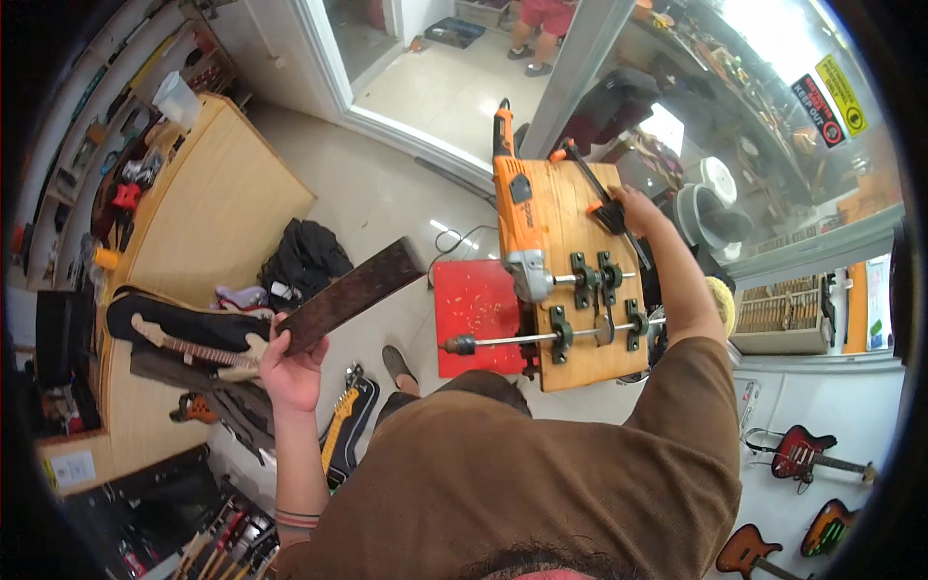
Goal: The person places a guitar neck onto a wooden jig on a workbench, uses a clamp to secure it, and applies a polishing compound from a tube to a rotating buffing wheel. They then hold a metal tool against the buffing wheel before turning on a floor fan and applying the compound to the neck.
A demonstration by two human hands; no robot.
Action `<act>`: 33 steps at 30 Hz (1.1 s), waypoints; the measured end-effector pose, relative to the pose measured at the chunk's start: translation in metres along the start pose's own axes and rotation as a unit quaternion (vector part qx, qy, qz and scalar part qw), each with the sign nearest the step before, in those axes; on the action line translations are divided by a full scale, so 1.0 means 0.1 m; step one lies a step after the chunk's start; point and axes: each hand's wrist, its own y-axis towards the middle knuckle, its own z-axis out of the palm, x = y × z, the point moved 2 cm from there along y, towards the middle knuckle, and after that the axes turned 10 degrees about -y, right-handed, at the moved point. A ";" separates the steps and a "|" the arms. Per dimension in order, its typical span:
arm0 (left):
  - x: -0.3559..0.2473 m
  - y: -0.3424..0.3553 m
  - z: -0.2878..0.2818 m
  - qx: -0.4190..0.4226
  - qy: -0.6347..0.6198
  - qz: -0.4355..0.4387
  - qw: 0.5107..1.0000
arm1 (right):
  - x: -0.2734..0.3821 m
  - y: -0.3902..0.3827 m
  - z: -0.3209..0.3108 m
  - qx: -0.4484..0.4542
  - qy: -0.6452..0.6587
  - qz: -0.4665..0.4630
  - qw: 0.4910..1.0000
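Note:
My left hand (295,362) grips the end of a long, dark brown board (356,290), held angled over the floor left of the workbench. My right hand (633,211) is closed on the black-and-orange bar clamp (606,215) near the top right of a wooden jig board (604,358); its fingertips are partly hidden. An orange angle grinder (523,213) lies along the left side of the jig board, its metal head meeting an upper shaft. A longer steel shaft (505,340) runs below through pillow-block bearings (561,333). A red plate (464,300) with wood chips sits beside the board.
A wooden counter (227,174) runs along the left, with guitars (184,348) and black bags (304,256) near it. A cable (435,256) lies on the tiled floor. Glass partitions surround a doorway where another person's legs (541,39) show. Guitars (802,454) hang at lower right.

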 end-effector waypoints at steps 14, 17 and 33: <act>1.35 2.19 1.46 0.247 0.149 -0.321 0.902 | 2.42 -0.86 -1.30 -0.117 0.872 0.137 0.455; 1.76 2.29 1.57 0.295 0.194 -0.363 0.862 | 2.41 -0.88 -1.03 -0.122 0.887 0.184 0.406; 2.44 3.77 1.68 0.157 0.481 -0.349 0.788 | 1.49 -0.52 -0.43 -0.412 0.707 0.442 0.368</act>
